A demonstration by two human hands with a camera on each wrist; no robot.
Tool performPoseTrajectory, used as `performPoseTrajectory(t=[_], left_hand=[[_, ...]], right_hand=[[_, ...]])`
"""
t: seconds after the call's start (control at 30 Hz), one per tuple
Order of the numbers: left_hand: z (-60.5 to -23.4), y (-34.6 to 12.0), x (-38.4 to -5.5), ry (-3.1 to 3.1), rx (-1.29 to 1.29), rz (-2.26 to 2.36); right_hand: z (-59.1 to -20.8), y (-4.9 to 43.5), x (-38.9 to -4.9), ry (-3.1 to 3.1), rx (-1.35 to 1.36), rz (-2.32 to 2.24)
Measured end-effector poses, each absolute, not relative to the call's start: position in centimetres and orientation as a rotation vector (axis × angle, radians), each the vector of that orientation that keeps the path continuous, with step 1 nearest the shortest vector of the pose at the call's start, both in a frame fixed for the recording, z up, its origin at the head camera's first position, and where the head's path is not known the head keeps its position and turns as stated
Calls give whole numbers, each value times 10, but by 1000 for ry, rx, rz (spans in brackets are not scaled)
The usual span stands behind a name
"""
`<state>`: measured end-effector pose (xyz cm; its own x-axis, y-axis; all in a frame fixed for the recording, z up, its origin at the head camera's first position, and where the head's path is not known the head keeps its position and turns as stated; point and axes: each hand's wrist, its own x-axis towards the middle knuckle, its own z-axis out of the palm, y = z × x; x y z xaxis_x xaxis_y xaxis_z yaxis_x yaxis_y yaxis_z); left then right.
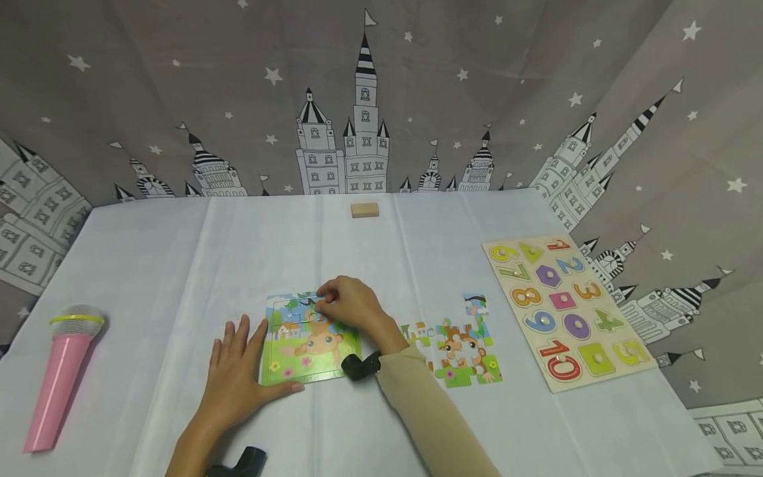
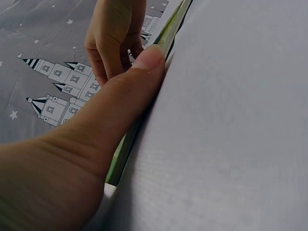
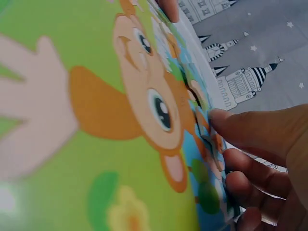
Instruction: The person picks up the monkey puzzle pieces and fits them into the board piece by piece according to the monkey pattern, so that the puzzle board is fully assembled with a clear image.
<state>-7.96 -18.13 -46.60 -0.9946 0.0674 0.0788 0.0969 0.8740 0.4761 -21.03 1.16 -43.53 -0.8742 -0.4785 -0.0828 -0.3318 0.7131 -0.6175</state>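
A monkey jigsaw board point(image 1: 286, 370) lies on the white table, its lower part a green monkey picture and its upper part partly covered with pieces. My left hand point(image 1: 235, 374) rests flat at its left side with fingers spread, the thumb along the front edge; in the left wrist view that thumb point(image 2: 120, 91) touches the board's edge. Over the top of the board, my right hand point(image 1: 352, 305) pinches a puzzle piece point(image 3: 211, 149) between thumb and fingers. The fingers partly hide that piece. Several loose puzzle pieces point(image 1: 459, 354) lie right of the board, partly behind the right forearm.
A wooden number board point(image 1: 551, 311) lies at the right. A pink toy microphone point(image 1: 62, 377) is at the far left, and a small wooden block point(image 1: 365, 210) sits near the back edge. Behind the table hangs a grey castle-print curtain point(image 1: 238, 66).
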Motion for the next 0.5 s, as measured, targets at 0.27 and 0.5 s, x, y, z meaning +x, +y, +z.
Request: performPoseTrajectory(t=[0.27, 0.5], left_hand=[[-466, -181, -80, -2978, -131, -758], [-465, -181, -79, -2991, -127, -772]], right_hand=[[-437, 12, -207, 2751, -683, -868], [-441, 14, -196, 2819, -738, -911]])
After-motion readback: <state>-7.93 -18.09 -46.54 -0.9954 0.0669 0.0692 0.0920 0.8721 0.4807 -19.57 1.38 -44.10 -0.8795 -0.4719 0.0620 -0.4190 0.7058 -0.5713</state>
